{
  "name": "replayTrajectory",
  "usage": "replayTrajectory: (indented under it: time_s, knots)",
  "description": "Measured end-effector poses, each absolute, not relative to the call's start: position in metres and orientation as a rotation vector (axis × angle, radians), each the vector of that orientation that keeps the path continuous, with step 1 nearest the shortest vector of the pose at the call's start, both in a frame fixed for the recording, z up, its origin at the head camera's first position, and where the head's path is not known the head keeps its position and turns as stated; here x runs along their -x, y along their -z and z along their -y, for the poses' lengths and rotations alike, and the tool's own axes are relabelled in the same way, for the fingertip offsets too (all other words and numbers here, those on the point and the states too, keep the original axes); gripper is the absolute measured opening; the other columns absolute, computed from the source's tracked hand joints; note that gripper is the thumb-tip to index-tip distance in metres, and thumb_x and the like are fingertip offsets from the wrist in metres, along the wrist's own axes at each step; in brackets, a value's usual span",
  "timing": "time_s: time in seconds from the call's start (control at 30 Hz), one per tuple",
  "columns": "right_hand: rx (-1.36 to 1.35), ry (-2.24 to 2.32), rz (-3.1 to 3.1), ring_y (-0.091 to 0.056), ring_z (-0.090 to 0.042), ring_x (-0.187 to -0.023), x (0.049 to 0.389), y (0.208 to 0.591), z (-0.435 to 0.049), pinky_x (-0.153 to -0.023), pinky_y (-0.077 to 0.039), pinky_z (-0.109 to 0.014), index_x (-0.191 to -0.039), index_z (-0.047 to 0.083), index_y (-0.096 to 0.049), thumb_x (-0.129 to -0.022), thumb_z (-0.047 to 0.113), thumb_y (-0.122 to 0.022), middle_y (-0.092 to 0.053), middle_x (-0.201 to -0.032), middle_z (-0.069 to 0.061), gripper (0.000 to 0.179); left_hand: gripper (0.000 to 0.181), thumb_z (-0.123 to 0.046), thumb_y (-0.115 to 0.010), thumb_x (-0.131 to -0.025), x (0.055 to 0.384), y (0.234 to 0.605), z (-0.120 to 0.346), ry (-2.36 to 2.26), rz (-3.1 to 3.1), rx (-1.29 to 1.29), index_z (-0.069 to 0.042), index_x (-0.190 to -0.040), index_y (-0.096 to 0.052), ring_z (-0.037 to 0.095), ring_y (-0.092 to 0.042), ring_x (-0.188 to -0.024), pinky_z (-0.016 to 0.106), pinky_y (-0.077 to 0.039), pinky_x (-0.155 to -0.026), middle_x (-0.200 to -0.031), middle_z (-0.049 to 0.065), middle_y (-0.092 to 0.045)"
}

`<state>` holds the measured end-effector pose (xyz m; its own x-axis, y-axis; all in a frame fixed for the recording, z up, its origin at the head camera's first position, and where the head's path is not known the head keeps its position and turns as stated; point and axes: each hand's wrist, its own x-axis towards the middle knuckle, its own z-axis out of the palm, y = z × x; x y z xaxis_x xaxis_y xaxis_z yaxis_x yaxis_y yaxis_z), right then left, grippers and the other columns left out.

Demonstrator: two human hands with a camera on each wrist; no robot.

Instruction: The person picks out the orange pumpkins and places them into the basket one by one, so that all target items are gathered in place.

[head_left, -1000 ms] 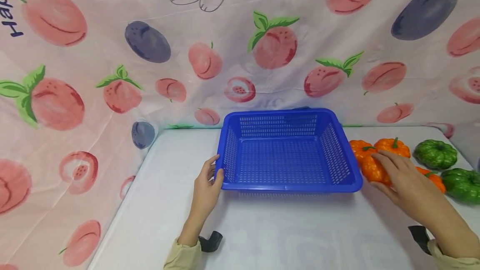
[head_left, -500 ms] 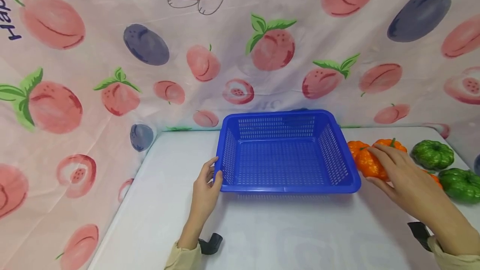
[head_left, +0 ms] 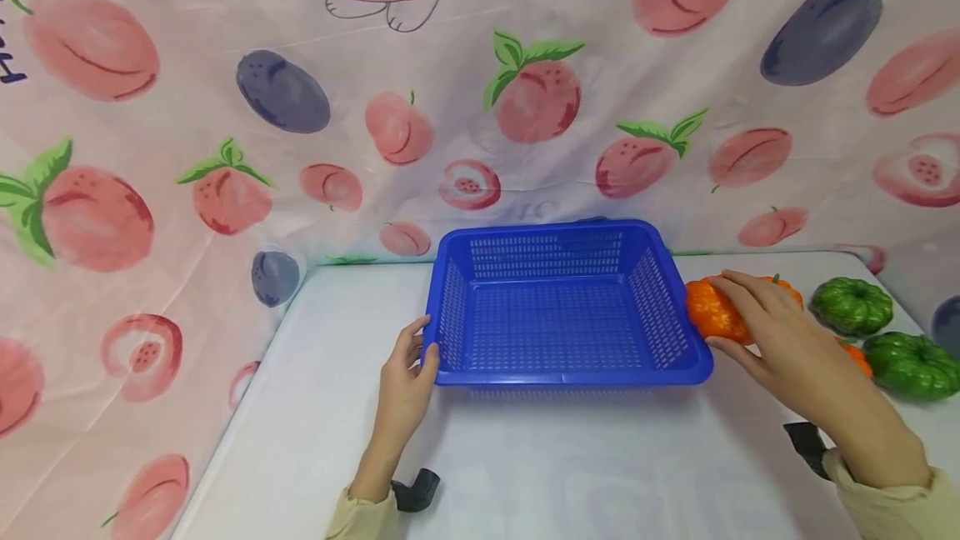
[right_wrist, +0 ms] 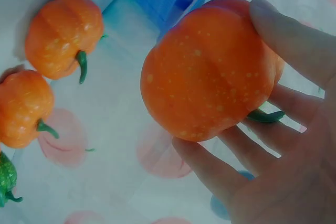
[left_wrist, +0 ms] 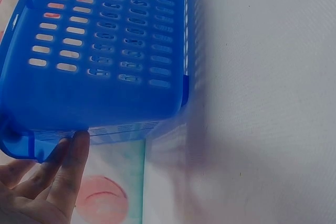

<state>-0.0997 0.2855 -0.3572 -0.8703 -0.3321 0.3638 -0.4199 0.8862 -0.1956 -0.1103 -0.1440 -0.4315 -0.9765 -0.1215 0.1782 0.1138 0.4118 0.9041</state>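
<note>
A blue plastic basket [head_left: 555, 377] with slotted walls stands on the white table. My left hand [head_left: 405, 390] grips its left rim, the thumb on the near side; in the left wrist view the fingertips [left_wrist: 79, 142] touch beneath the rim at a corner. My right hand [head_left: 798, 357] holds an orange pumpkin [head_left: 712, 311] by the basket's right rim. The right wrist view shows this pumpkin [right_wrist: 210, 72] between thumb and fingers, its green stem toward the palm, apart from the other pumpkins. Nothing lies inside the basket.
More orange pumpkins [right_wrist: 63, 35] sit right of the basket, one partly behind my right hand. Two green pumpkins [head_left: 851, 307] lie farther right. A fruit-print cloth [head_left: 555, 173] hangs close behind the basket and along the left side.
My right hand has moved left and slightly up with the orange pumpkin, from among the other pumpkins to the basket's right rim. My left hand keeps its grip on the basket. The view has shifted slightly.
</note>
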Motion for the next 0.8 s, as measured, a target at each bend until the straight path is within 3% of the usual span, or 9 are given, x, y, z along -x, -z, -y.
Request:
replayTrajectory:
  time_s: [0.17,0.4,0.8]
  knots:
    - [-0.576,-0.377,2.726,-0.043,-0.047,-0.123,0.103,0.355,-0.279,-0.086,-0.046,-0.069,-0.141,-0.001,-0.043,-0.077,0.013,-0.084,-0.043,-0.140,-0.028,0.077,0.042,-0.012,-0.054,-0.101,0.111,0.431,0.145,1.608,2.452,0.001,-0.016,-0.143,-0.050,0.030,-0.065,-0.115,0.045,-0.056,-0.091,-0.122,0.017,-0.065]
    - [-0.595,-0.410,2.716,-0.041,-0.048,-0.127,0.109,0.350,-0.270,-0.091,-0.044,-0.070,-0.140,-0.001,-0.044,-0.078,0.013,-0.083,-0.043,-0.141,-0.027,0.074,0.042,-0.012,-0.054,-0.101,0.110,0.432,0.146,1.611,2.453,-0.015,-0.016,-0.143,-0.050,0.030,-0.065,-0.115,0.046,-0.056,-0.092,-0.122,0.017,-0.065]
    - [-0.625,-0.389,2.731,-0.041,-0.045,-0.127,0.118,0.347,-0.256,-0.087,-0.047,-0.068,-0.142,-0.002,-0.043,-0.081,0.015,-0.081,-0.042,-0.142,-0.026,0.074,0.043,-0.011,-0.055,-0.100,0.110,0.432,0.145,1.591,2.464,-0.025,-0.016,-0.142,-0.051,0.027,-0.066,-0.113,0.044,-0.057,-0.090,-0.120,0.014,-0.066]
